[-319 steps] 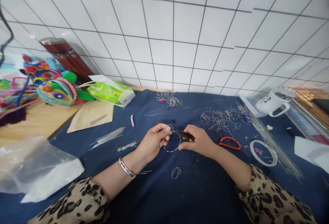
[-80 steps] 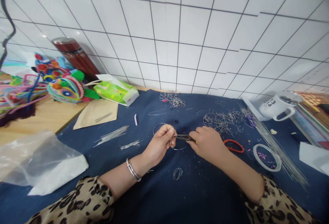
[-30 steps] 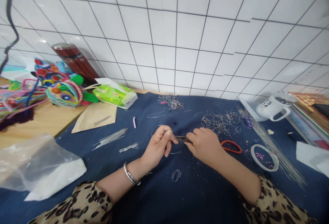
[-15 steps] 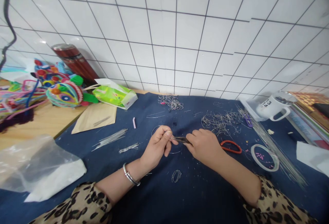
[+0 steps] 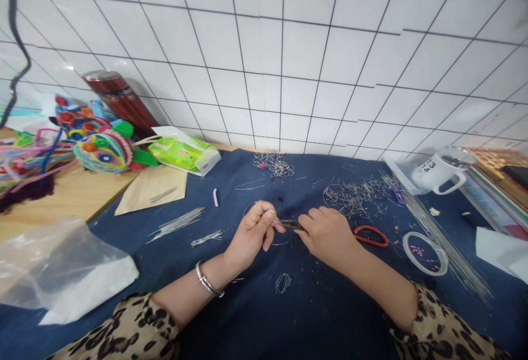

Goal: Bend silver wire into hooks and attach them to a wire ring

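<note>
My left hand (image 5: 256, 233) pinches a thin silvery wire between thumb and fingertips; part of the wire's curve (image 5: 281, 244) shows below the fingers. My right hand (image 5: 328, 233) is closed around dark-jawed pliers (image 5: 292, 224), their tips pointing left and meeting the wire at my left fingertips. The exact spot of contact is too small to make out. A red looped handle (image 5: 371, 235) shows just beyond my right wrist; I cannot tell whether it joins the held tool. Nearer me on the dark blue cloth (image 5: 330, 316) rests a small coil of wire (image 5: 282, 283).
Tangled wire piles (image 5: 355, 196) and a round dish of pink beads (image 5: 424, 254) sit at right, beside long straight wires (image 5: 454, 255) and a white mug (image 5: 439, 172). Wire bundles (image 5: 177, 224), a plastic bag (image 5: 61, 261) and a green packet (image 5: 183, 151) lie at left.
Hardly anything differs. My left hand and wrist have shifted very slightly; both grips stay the same. The dark cord at upper left has swung a little to the right.
</note>
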`<state>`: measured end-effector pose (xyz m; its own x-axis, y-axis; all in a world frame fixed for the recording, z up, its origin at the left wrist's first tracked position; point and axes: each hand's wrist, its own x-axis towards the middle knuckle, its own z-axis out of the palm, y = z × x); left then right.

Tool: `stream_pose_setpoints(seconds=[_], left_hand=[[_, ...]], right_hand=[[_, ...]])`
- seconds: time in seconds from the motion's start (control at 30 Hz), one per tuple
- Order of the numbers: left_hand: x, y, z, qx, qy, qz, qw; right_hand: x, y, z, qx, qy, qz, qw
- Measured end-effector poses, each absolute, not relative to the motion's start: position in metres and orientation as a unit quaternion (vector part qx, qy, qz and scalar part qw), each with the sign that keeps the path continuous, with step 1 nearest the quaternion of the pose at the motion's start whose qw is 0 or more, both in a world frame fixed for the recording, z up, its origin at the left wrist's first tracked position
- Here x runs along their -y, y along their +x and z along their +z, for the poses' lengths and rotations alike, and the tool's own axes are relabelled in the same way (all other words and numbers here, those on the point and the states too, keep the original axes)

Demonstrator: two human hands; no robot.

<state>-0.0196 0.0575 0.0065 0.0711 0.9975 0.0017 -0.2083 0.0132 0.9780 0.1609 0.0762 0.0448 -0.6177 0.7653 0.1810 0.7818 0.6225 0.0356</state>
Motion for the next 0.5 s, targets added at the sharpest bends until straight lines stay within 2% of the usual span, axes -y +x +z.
stream_pose_setpoints(seconds=[0.5], left_hand=[[-0.0583, -0.021, 0.0052, -0.422, 0.457, 0.528, 0.578]], right_hand=[[-0.0778, 0.1611, 0.0435, 0.901, -0.431, -0.016, 0.055]])
